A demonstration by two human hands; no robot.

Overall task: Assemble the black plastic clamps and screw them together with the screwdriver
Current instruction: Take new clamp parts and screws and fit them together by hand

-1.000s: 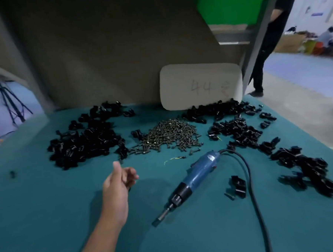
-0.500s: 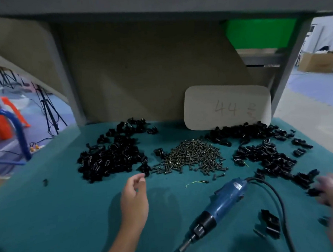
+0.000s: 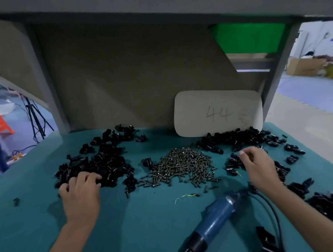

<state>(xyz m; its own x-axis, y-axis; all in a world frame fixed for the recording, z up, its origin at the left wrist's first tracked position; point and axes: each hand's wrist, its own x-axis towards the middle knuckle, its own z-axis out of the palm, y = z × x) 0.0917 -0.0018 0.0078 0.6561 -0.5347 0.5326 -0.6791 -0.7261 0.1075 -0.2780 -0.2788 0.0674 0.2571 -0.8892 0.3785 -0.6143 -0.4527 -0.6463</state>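
On the teal table top (image 3: 143, 223) a heap of black clamp pieces (image 3: 105, 160) lies at the left. A second heap of black clamp pieces (image 3: 239, 139) lies at the right, with a pile of dark screws (image 3: 183, 163) between them. My left hand (image 3: 80, 192) rests on the near edge of the left heap, fingers curled over some pieces. My right hand (image 3: 258, 167) hovers over the right heap with fingers bent down into it; what they hold is hidden. The blue electric screwdriver (image 3: 215, 219) lies untouched at the near right, tip toward me.
The screwdriver's black cable (image 3: 274, 208) loops under my right forearm. One black clamp (image 3: 266, 238) lies beside it, and more clamps (image 3: 328, 204) trail along the right edge. A pale card marked 44 (image 3: 217, 111) leans on the back board. A stray piece (image 3: 16, 201) sits far left.
My left hand moved forward and left onto the left heap. My right hand came in from the right edge and now sits over the right heap. The camera view moved closer.
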